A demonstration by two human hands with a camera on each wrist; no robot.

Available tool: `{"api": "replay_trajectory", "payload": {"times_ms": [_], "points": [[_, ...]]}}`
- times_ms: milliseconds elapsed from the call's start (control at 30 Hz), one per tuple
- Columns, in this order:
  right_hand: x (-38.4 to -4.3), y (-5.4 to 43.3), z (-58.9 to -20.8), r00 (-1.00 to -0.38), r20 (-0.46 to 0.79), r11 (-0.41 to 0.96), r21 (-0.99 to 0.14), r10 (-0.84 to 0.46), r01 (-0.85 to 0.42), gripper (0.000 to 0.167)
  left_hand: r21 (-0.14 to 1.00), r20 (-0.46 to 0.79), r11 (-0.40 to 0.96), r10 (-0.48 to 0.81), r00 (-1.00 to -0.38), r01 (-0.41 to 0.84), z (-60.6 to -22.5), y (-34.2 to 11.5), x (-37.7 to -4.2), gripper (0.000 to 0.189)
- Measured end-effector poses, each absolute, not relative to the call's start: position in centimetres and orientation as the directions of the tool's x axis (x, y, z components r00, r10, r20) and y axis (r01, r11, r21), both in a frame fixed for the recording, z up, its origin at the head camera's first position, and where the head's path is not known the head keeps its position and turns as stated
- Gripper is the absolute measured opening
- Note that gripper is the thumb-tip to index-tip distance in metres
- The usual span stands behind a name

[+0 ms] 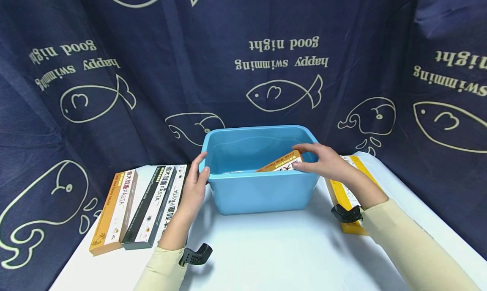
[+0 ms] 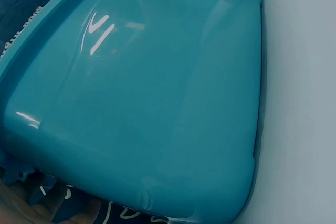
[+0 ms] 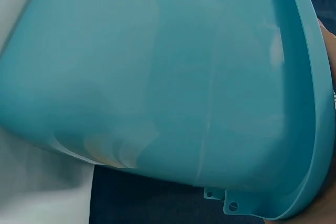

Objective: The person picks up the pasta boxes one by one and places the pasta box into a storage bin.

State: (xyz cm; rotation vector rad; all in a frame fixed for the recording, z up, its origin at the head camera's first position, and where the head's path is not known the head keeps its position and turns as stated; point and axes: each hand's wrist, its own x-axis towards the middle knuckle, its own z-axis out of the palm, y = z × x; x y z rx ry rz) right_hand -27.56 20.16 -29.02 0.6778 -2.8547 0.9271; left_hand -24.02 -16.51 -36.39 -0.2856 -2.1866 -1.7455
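Observation:
A blue plastic bin (image 1: 262, 193) stands upright on the white table. At its left rim, my left hand (image 1: 195, 187) grips the edge with thumb and fingers. My right hand (image 1: 323, 160) reaches over the bin's right end and holds an orange-and-white pasta box (image 1: 281, 162) between thumb and fingers. That box is tilted inside the bin, its lower part hidden by the front wall. The bin's outer wall (image 2: 142, 93) fills most of the left wrist view, with blurred fingers at the bottom left. In the right wrist view the bin's wall (image 3: 157, 77) hides most of the hand.
Left of the bin lie an orange pasta box (image 1: 114, 210), a black pasta box (image 1: 148, 206) and a white-fronted pasta box (image 1: 173, 198), side by side. A yellow box (image 1: 348, 193) lies to the right, partly under my right forearm. A dark blue fish-print curtain (image 1: 213, 71) hangs behind.

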Motion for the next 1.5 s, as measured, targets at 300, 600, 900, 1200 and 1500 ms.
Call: {"api": "replay_trajectory", "payload": {"times_ms": [300,600,900,1200,1500], "points": [[-27.5,20.2,-29.2,-0.899,0.196,0.715,-0.55,-0.393,-0.432,0.055,0.909,0.368,0.225,-0.039,-0.929,0.351,-36.5,-16.5,-24.1,0.05],[-27.7,20.4,-29.8,-0.887,0.239,0.705,-0.54,-0.395,-0.46,0.053,0.91,0.37,0.22,-0.042,-0.928,0.352,-36.4,-16.5,-24.2,0.049],[-27.5,20.3,-30.5,-0.88,0.304,0.742,-0.475,-0.366,-0.473,0.046,0.909,0.367,0.231,-0.046,-0.929,0.348,-36.5,-16.5,-24.1,0.05],[-27.0,20.7,-30.9,-0.848,0.398,0.716,-0.47,-0.349,-0.516,0.047,0.912,0.359,0.228,-0.046,-0.932,0.34,-36.5,-16.5,-24.1,0.049],[-25.9,22.2,-31.5,-0.875,0.407,0.661,-0.586,-0.261,-0.469,0.063,0.906,0.373,0.236,-0.045,-0.927,0.352,-36.5,-16.5,-24.1,0.049]]}}
